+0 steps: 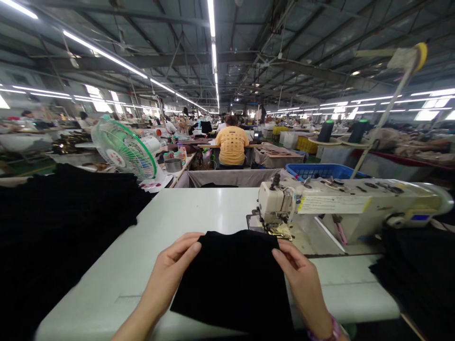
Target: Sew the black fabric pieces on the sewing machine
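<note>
A piece of black fabric (236, 279) is stretched between my two hands over the front of the pale sewing table (177, 222). My left hand (174, 265) pinches its upper left corner between thumb and fingers. At the upper right corner, my right hand (298, 272) grips it the same way. The fabric's lower part hangs down toward the table's front edge. Just beyond my right hand stands a sewing machine (341, 199), its needle area close to the fabric's top right corner.
Black fabric is piled at the left (64, 237), with more black cloth (415, 279) at the right. A green fan (124, 149) stands back left, near a metal pot (173, 165). Behind the machine sits a blue basket (320, 170). A person in yellow (232, 144) sits ahead.
</note>
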The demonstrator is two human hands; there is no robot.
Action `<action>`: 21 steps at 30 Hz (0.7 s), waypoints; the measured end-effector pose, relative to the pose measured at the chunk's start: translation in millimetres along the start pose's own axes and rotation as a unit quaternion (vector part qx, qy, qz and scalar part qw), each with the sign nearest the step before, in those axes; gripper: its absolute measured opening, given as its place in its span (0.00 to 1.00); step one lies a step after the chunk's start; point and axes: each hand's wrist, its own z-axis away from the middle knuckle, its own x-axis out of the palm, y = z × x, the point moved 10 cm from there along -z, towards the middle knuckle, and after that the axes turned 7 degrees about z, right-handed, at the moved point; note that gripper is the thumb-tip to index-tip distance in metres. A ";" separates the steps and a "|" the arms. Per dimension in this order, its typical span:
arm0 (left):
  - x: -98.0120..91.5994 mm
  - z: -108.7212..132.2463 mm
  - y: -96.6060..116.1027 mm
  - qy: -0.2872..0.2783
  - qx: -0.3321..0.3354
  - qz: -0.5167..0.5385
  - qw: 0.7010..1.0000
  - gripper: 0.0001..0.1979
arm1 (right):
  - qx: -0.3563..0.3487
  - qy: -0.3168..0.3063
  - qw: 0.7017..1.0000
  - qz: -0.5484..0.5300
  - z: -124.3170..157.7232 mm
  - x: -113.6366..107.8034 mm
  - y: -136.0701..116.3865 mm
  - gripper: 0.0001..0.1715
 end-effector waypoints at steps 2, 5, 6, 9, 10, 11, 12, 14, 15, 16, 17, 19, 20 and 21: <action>3.2 2.1 -1.7 0.022 -0.023 0.049 0.998 0.15 | 0.034 0.015 0.999 -0.002 0.0 -7.5 7.4 0.27; 10.7 6.5 -7.1 0.036 -0.060 0.116 0.991 0.16 | 0.060 0.024 0.998 -0.027 -0.7 -12.6 17.8 0.29; 10.8 7.8 -7.8 0.047 -0.065 0.123 0.989 0.17 | 0.060 0.024 0.997 -0.038 -1.0 -12.9 19.8 0.28; 7.0 10.1 -4.8 0.090 -0.054 0.126 0.986 0.17 | 0.074 0.028 0.993 -0.086 -1.0 -13.9 24.4 0.27; 6.2 10.4 -2.7 0.100 -0.048 0.127 0.986 0.17 | 0.085 0.030 0.990 -0.104 -0.5 -14.2 25.7 0.27; 5.7 10.6 -0.5 0.108 -0.044 0.129 0.985 0.17 | 0.097 0.033 0.987 -0.123 0.1 -14.6 26.5 0.28; 5.6 10.8 1.5 0.115 -0.043 0.131 0.984 0.18 | 0.108 0.039 0.983 -0.140 0.8 -15.4 26.8 0.28; 5.5 11.7 3.5 0.128 -0.052 0.133 0.981 0.20 | 0.126 0.052 0.977 -0.163 1.8 -17.8 25.9 0.30; 5.5 12.3 3.5 0.134 -0.061 0.135 0.980 0.21 | 0.132 0.057 0.975 -0.167 2.0 -19.1 25.2 0.31; 5.9 12.9 3.2 0.138 -0.071 0.137 0.978 0.22 | 0.138 0.062 0.974 -0.168 2.0 -20.3 24.7 0.32; 6.6 13.3 3.1 0.139 -0.078 0.140 0.977 0.23 | 0.142 0.064 0.974 -0.166 1.8 -21.0 24.5 0.32; 7.2 13.5 3.0 0.143 -0.086 0.145 0.975 0.24 | 0.145 0.064 0.974 -0.160 0.9 -21.8 24.6 0.33; 7.4 13.1 3.0 0.144 -0.086 0.145 0.975 0.24 | 0.146 0.063 0.974 -0.159 0.5 -22.1 24.9 0.33; 7.6 12.5 3.0 0.145 -0.085 0.143 0.975 0.24 | 0.146 0.063 0.974 -0.158 0.4 -22.4 24.9 0.33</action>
